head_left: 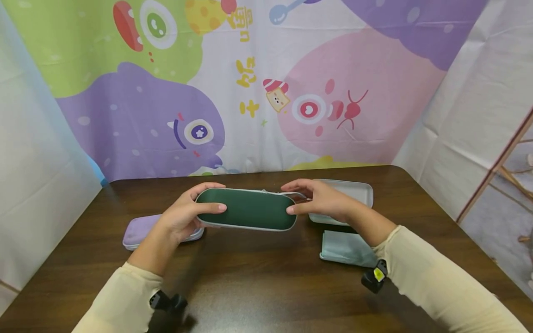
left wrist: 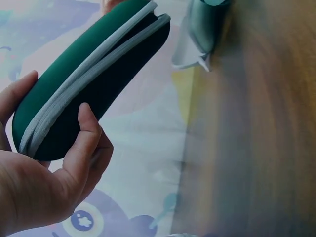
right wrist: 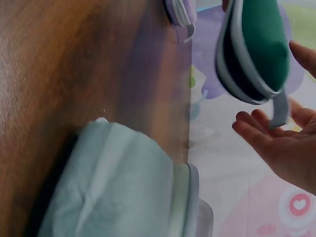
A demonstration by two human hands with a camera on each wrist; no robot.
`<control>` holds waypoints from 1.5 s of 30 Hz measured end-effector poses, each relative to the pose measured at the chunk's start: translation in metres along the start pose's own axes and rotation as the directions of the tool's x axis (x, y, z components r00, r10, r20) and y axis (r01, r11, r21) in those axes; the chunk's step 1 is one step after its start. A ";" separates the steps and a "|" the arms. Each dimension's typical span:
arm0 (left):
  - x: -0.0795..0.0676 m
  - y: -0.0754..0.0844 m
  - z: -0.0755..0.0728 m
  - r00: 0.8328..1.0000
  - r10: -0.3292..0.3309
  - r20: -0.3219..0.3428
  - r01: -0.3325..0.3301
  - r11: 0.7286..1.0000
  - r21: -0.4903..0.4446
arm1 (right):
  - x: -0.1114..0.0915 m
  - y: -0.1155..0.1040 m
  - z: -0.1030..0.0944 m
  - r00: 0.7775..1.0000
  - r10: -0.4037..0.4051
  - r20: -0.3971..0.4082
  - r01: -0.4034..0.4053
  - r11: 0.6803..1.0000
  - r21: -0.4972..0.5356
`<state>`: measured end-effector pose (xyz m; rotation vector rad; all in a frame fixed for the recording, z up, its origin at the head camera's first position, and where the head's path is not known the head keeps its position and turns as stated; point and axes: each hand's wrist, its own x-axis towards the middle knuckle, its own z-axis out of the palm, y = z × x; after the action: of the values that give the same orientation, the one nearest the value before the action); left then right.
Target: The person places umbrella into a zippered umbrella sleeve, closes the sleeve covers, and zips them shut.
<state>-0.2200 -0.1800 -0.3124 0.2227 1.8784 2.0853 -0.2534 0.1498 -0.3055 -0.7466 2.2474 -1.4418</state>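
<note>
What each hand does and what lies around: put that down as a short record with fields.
Left hand: grips the left end of the green case
Right hand: at the case's right end, fingers spread near the strap
Green case: held above the brown table; dark gap between its grey zip edges
Purple case: on the table, left
Pale box: on the table, right

A brown wooden table carries a purple case, a pale container and a green fabric bundle
</note>
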 end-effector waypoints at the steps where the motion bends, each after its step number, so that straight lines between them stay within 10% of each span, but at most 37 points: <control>1: 0.000 0.002 -0.001 1.000 -0.001 0.009 0.001 1.000 -0.003 | 0.001 0.000 0.001 1.000 -0.007 0.016 0.006 1.000 0.022; 12: 0.000 0.012 -0.006 0.996 0.003 0.088 -0.001 1.000 -0.024 | 0.000 0.004 0.016 0.997 -0.030 0.072 0.010 0.965 0.264; 20: 0.007 0.011 -0.002 1.000 0.017 -0.020 -0.021 0.981 -0.193 | -0.007 0.001 0.037 0.995 0.074 -0.071 -0.033 0.886 0.463; 34: 0.023 -0.009 0.038 0.977 -0.018 -0.214 -0.107 0.823 -0.558 | -0.004 0.001 0.063 0.945 0.097 -0.311 0.132 0.759 0.637; 39: 0.024 -0.015 0.060 0.976 -0.026 -0.215 -0.091 0.852 -0.516 | 0.001 0.003 0.073 0.914 0.091 -0.396 0.186 0.771 0.609; 45: 0.027 -0.021 0.076 0.977 -0.010 -0.213 -0.099 0.861 -0.498 | 0.004 0.003 0.087 0.871 0.037 -0.490 0.222 0.859 0.461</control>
<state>-0.2178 -0.0975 -0.3263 -0.0862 1.3526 2.6322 -0.2081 0.0863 -0.3435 -0.3451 1.9954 -2.3602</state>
